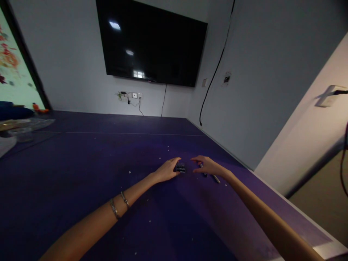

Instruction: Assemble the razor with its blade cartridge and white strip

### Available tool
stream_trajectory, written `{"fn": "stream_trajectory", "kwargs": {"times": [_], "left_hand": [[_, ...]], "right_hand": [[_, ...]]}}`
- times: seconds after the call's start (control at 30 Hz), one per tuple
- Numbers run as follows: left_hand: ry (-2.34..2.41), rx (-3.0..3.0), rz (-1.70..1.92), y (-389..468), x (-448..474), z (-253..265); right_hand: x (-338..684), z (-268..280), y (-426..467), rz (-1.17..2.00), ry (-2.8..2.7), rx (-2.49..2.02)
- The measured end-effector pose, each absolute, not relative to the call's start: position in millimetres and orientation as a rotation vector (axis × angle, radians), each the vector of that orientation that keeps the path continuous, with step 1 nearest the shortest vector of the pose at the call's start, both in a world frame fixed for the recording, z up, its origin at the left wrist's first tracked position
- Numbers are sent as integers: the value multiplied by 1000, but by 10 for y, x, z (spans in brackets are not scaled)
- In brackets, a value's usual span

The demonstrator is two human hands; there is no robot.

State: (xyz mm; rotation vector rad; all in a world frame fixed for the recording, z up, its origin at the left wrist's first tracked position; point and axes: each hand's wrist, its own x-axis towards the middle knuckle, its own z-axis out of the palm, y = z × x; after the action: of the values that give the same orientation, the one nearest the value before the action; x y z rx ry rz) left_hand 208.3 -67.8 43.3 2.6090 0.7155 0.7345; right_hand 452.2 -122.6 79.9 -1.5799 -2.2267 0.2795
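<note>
My left hand [167,170] grips a small dark blocky thing [181,167] between thumb and fingers, at or just above the purple table; its kind is too small to make out. To the right of it, apart from the block, my right hand [205,165] reaches in with thumb and forefinger spread and nothing visible between them. Beneath and beside this hand lie a slim pen-like stick [216,178] and a short dark piece [204,174], both partly covered by the hand.
Small white scraps [129,172] are scattered over the purple table [89,174]. Clear plastic packaging [24,132] and dark blue cloth [15,110] lie at the far left. A hanging black cable [214,74] ends near the table's right edge. A television [154,43] hangs on the back wall.
</note>
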Motion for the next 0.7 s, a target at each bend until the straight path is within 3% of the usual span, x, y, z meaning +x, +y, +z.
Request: {"fn": "stream_trajectory", "kwargs": {"times": [0.4, 0.7], "left_hand": [[728, 2691, 662, -971, 2202, 562], [1082, 2781, 593, -416, 1757, 246]], "right_hand": [[4264, 849, -1368, 147, -2422, -1454], [5512, 917, -1217, 315, -2171, -1922]]}}
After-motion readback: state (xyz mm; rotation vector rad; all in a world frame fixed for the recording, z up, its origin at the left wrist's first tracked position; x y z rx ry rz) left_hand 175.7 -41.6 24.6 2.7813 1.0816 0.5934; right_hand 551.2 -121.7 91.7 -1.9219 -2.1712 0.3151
